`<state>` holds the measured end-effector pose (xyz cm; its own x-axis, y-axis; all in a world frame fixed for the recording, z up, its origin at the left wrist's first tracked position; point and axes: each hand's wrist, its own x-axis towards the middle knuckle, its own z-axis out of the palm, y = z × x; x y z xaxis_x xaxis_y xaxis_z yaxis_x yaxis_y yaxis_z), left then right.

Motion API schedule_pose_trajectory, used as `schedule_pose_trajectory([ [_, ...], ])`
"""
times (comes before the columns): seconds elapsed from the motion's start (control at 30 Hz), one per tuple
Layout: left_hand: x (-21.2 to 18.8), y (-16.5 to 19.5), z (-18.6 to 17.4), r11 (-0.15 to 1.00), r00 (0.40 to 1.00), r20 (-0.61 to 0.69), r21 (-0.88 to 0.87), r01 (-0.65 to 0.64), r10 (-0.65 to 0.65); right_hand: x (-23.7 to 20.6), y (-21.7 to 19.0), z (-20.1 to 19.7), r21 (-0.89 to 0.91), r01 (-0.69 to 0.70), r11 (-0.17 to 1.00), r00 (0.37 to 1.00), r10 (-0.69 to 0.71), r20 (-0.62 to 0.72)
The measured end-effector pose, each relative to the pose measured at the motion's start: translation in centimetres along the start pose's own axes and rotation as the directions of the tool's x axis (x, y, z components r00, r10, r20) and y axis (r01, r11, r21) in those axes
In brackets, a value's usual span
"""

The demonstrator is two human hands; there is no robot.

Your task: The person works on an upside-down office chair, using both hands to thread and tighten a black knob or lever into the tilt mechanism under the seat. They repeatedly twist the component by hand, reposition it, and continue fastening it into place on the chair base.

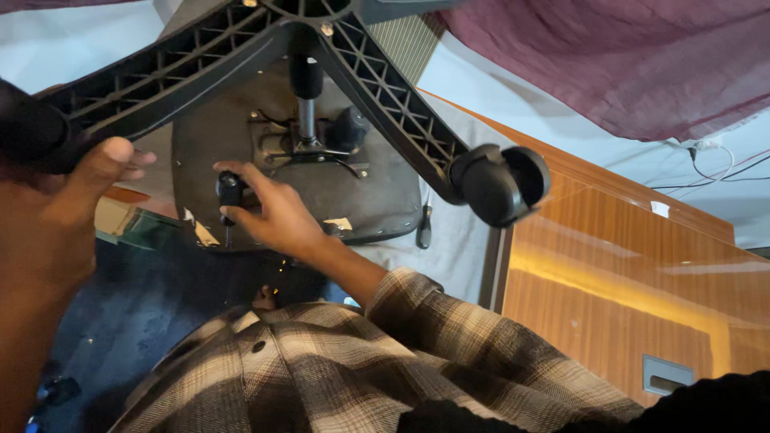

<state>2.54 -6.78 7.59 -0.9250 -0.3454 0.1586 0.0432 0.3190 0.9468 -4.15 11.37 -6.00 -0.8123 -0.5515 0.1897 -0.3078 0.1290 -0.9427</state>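
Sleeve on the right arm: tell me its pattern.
The sleeve is plaid in brown, cream and dark grey, seen best in the head view.

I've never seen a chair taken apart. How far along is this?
Already done: the chair is tipped over, its star base and caster in the air. In hand: the right hand grips a black knob under the seat; the left hand steadies a base leg. Left: base and gas column remain attached.
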Motion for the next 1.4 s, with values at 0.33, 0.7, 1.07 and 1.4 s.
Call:
schedule_pose_trajectory([
  [0.33, 4.5, -13.6, -4.5, 0.969, 0.94, 0.295, 0.222, 0.11, -0.174, 1.7, 1.2, 6.1, -0.073, 0.015, 0.997, 0.993, -0.024, -0.119],
  [0.7, 2.9, -22.1, -2.9, 0.982, 0.824, 0.537, 0.142, 0.124, -0.182, 2.1, 1.7, 9.0, -0.078, -0.006, 0.997, 0.988, -0.006, -0.153],
  [1.07, 2.5, -19.6, -3.3, 0.969, 0.876, 0.468, 0.247, 0.002, -0.121, 2.4, 0.7, 8.9, -0.046, 0.044, 0.998, 0.992, -0.049, -0.114],
  [1.4, 2.1, -18.4, -4.3, 0.888, 0.883, 0.469, 0.393, -0.239, 0.029, 2.7, -0.8, 8.8, -0.247, 0.054, 0.967, 0.981, -0.098, -0.17],
])
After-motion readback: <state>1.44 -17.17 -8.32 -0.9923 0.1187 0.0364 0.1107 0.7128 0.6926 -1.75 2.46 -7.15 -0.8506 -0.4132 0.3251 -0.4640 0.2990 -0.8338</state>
